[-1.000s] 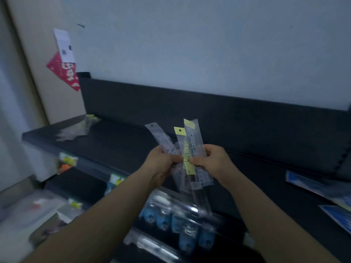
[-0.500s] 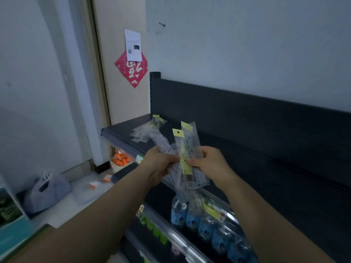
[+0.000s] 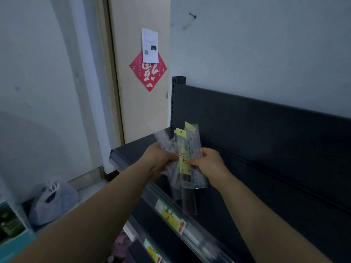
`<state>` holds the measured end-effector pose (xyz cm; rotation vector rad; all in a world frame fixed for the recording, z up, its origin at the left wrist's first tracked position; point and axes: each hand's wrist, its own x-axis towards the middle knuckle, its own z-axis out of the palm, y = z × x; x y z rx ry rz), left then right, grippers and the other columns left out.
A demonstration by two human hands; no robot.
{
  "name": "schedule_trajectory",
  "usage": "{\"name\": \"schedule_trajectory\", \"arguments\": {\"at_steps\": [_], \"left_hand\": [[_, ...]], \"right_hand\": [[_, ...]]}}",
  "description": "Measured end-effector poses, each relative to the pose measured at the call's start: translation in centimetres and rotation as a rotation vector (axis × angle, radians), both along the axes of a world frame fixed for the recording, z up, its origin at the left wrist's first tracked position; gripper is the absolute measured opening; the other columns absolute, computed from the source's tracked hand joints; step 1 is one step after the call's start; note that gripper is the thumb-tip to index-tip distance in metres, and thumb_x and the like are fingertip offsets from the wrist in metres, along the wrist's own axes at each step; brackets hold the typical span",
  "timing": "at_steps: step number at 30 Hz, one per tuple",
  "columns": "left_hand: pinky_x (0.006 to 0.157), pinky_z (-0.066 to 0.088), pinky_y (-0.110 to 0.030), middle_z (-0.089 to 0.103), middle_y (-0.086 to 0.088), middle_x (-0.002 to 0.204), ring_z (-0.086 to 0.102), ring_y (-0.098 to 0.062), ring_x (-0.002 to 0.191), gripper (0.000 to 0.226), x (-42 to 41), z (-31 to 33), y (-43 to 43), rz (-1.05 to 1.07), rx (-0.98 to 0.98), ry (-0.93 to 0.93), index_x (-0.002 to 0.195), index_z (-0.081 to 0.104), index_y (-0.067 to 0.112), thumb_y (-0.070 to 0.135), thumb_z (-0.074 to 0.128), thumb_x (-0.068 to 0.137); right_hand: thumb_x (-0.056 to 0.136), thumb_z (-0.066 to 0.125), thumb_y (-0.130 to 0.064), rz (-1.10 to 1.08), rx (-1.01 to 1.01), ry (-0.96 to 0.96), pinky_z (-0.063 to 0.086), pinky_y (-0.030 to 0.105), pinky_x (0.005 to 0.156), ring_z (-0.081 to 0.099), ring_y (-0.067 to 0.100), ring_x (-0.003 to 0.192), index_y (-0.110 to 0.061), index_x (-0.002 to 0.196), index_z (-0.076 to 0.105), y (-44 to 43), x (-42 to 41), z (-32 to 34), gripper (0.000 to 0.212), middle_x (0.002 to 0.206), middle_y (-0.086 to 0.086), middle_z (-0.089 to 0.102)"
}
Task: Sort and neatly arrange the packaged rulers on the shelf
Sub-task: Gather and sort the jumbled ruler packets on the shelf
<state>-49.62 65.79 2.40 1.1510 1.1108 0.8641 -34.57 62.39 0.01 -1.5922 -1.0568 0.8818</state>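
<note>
Dim shop corner, pale grey wall on the right and a beige door panel behind with a red diamond-shaped paper decoration (image 3: 148, 71) stuck on it, plus a white printed notice (image 3: 149, 45) taped over its top corner. Dark metal shelf (image 3: 266, 168) runs along the wall, with a slotted upright post (image 3: 173, 103) at its left end. Both hands are up in front of it holding a fanned bundle of packaged rulers (image 3: 185, 160) — clear sleeves with yellow header tags, standing roughly upright just over the shelf's front-left corner. Left hand (image 3: 157, 162) is closed around the left side of the bundle, right hand (image 3: 209, 164) pinches the right side with the thumb across the front.

Below the bundle, the shelf's front rail carries price labels (image 3: 171, 215) in yellow, green and red. Down on the floor at left there's a knotted plastic bag (image 3: 51, 202) by the wall, and a teal-edged box or book (image 3: 11, 232) cut off at the frame edge.

Hard to count the rulers — the sleeves overlap and the lower ends are blurry. Print on the tags and labels is unreadable. The forearms cover most of the lower shelf, so I can't tell what's stocked there.
</note>
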Motion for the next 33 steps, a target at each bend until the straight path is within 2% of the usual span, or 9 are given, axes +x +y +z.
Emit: {"name": "schedule_trajectory", "arguments": {"at_steps": [5, 7, 10, 13, 17, 20, 23, 27, 33], "left_hand": [[0.077, 0.058, -0.049, 0.069, -0.025, 0.098, 0.069, -0.037, 0.086, 0.030, -0.5, -1.2, 6.3, -0.027, 0.010, 0.113, 0.103, 0.061, -0.005, -0.011, 0.070, 0.075], [0.067, 0.060, -0.037, 0.070, -0.022, 0.087, 0.069, -0.032, 0.075, 0.024, -0.5, -1.7, 8.8, -0.068, 0.076, 0.225, 0.096, 0.064, -0.007, -0.008, 0.072, 0.073], [0.046, 0.046, -0.021, 0.063, -0.012, 0.072, 0.059, -0.019, 0.059, 0.009, -0.4, -1.9, 11.6, -0.150, 0.229, 0.415, 0.080, 0.062, 0.001, 0.004, 0.070, 0.077], [0.055, 0.048, -0.028, 0.063, -0.012, 0.078, 0.059, -0.018, 0.064, 0.019, -0.7, -2.5, 13.5, -0.239, 0.284, 0.567, 0.085, 0.063, 0.001, 0.016, 0.072, 0.076], [0.095, 0.048, -0.041, 0.058, -0.011, 0.122, 0.055, -0.030, 0.112, 0.087, -1.5, -3.8, 15.1, -0.385, 0.330, 0.896, 0.120, 0.055, 0.006, 0.063, 0.072, 0.056], [0.105, 0.035, -0.044, 0.038, -0.017, 0.141, 0.033, -0.036, 0.132, 0.097, -2.2, -4.0, 15.4, -0.392, 0.422, 1.050, 0.139, 0.035, 0.006, 0.065, 0.069, 0.070], [0.104, 0.036, -0.045, 0.038, -0.018, 0.141, 0.036, -0.037, 0.130, 0.086, -2.6, -3.4, 14.8, -0.390, 0.561, 1.051, 0.139, 0.037, 0.008, 0.064, 0.061, 0.078], [0.094, 0.044, -0.043, 0.054, -0.011, 0.125, 0.048, -0.033, 0.119, 0.050, -2.4, -2.2, 12.9, -0.414, 0.855, 1.020, 0.117, 0.055, 0.014, 0.054, 0.053, 0.087], [0.099, 0.039, -0.038, 0.056, -0.002, 0.130, 0.047, -0.026, 0.121, 0.046, 0.3, -1.1, 7.5, -0.489, 1.126, 0.951, 0.129, 0.053, 0.023, 0.051, 0.046, 0.093]], "right_hand": [[0.079, 0.072, -0.003, -0.059, -0.051, -0.020, 0.057, 0.035, 0.075, 0.067, 0.020, 0.086, -0.015, 0.091, 0.065, 4.8, -0.9, -1.3, 0.019, 0.093, 0.005, 0.069], [0.079, 0.071, -0.003, -0.099, -0.065, -0.029, 0.056, 0.035, 0.076, 0.066, 0.020, 0.085, -0.013, 0.095, 0.065, 6.2, -1.2, -1.4, 0.020, 0.093, 0.004, 0.068], [0.081, 0.069, -0.005, -0.132, -0.040, -0.111, 0.055, 0.033, 0.074, 0.063, 0.018, 0.082, -0.010, 0.098, 0.063, 7.4, -1.9, -1.4, 0.019, 0.090, 0.003, 0.065], [0.083, 0.065, -0.012, -0.148, -0.060, -0.315, 0.051, 0.033, 0.077, 0.060, 0.021, 0.088, -0.006, 0.100, 0.060, 7.9, -2.6, -1.8, 0.019, 0.101, 0.008, 0.063], [0.088, 0.062, -0.014, -0.158, -0.153, -0.487, 0.043, 0.018, 0.062, 0.058, 0.026, 0.093, 0.006, 0.099, 0.060, 7.7, -3.5, -2.1, 0.023, 0.096, 0.011, 0.055], [0.093, 0.057, -0.024, -0.091, -0.208, -0.539, 0.037, 0.017, 0.077, 0.051, 0.023, 0.115, 0.001, 0.121, 0.056, 7.3, -3.9, -2.0, 0.037, 0.128, 0.011, 0.049], [0.097, 0.050, -0.031, -0.085, -0.174, -0.499, 0.028, 0.014, 0.086, 0.043, 0.015, 0.124, -0.011, 0.138, 0.045, 6.7, -4.0, -1.5, 0.045, 0.143, 0.004, 0.042], [0.096, 0.052, -0.034, -0.189, -0.154, -0.484, 0.029, 0.016, 0.093, 0.040, 0.013, 0.130, -0.017, 0.142, 0.040, 4.9, -3.3, -0.8, 0.050, 0.148, -0.002, 0.039], [0.095, 0.054, -0.034, -0.324, -0.179, -0.663, 0.027, 0.015, 0.100, 0.039, 0.012, 0.132, -0.019, 0.144, 0.038, -0.8, -1.6, -0.5, 0.054, 0.149, -0.004, 0.038]]}}
